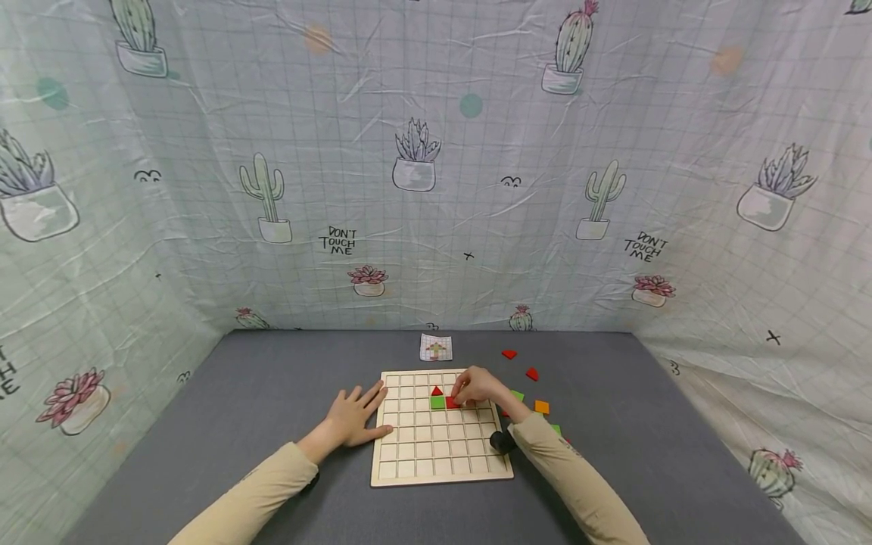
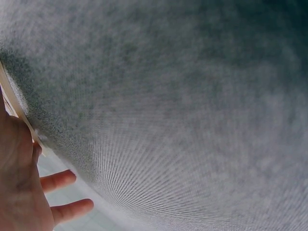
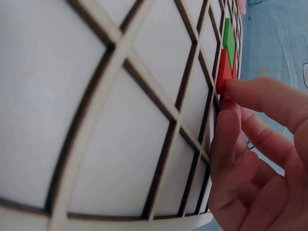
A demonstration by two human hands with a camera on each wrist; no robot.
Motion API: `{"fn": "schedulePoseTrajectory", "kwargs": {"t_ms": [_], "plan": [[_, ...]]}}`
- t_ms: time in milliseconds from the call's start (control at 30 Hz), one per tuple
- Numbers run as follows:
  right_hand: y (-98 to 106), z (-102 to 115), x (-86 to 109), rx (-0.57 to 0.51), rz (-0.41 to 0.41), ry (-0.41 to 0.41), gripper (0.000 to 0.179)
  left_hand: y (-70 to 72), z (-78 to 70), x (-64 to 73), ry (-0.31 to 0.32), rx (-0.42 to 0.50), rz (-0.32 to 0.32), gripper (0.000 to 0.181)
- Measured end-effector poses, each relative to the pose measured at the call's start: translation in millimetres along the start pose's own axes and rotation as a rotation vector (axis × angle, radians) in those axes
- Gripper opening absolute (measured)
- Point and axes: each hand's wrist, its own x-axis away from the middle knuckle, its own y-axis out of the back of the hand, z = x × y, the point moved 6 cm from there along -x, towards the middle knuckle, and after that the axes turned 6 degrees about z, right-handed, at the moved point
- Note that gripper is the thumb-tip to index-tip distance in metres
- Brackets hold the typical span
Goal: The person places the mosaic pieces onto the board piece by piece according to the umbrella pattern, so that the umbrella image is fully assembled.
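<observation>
A wooden board with a raised square grid (image 1: 436,446) lies flat on the table. Toward its far side, a green square (image 1: 437,403) sits in one cell, with a small red triangle (image 1: 437,391) in the cell behind it. My right hand (image 1: 477,384) pinches a flat red piece (image 1: 451,403) just right of the green square; fingertips cover part of it, and in the right wrist view its red edge (image 3: 224,72) shows at the fingertips. Along the board's left edge rests my left hand (image 1: 353,418), fingers spread and holding nothing.
Behind the board lies a small card with a coloured grid picture (image 1: 436,348). Loose pieces are scattered to the right: a red one (image 1: 509,354), another red one (image 1: 532,374), an orange square (image 1: 541,407) and green ones partly behind my right arm. A patterned cloth (image 1: 436,227) surrounds the table.
</observation>
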Motion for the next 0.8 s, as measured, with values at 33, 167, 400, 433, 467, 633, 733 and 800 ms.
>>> {"fn": "schedulePoseTrajectory", "kwargs": {"t_ms": [33, 167, 400, 433, 467, 633, 733, 800], "plan": [[0.3, -0.1, 0.1, -0.001, -0.004, 0.000, 0.004, 0.2, 0.0, 0.1, 0.001, 0.000, -0.001, 0.076], [0.7, -0.6, 0.8, -0.007, -0.011, -0.002, 0.005, 1.2, -0.3, 0.4, 0.001, 0.000, -0.002, 0.076], [-0.7, 0.5, 1.4, -0.016, 0.001, 0.015, 0.006, 0.5, 0.2, 0.2, 0.003, -0.004, 0.002, 0.076], [-0.9, 0.9, 1.4, -0.018, 0.000, 0.021, 0.006, 0.4, 0.3, 0.4, 0.005, -0.003, 0.003, 0.076], [-1.2, 1.3, 1.4, -0.019, 0.001, 0.027, 0.006, 0.3, 0.4, 0.5, 0.006, -0.002, 0.005, 0.076], [-0.6, -1.1, 1.9, -0.082, 0.034, 0.027, 0.010, 0.6, 0.3, 1.2, 0.007, -0.003, 0.006, 0.075], [5.5, -6.1, 3.5, -0.145, 0.045, 0.013, 0.016, 1.5, -0.5, 1.1, 0.003, 0.001, 0.003, 0.075], [11.6, -10.7, 5.5, -0.170, 0.043, 0.011, 0.020, 2.4, -1.0, 1.0, 0.002, 0.009, 0.002, 0.075]]}}
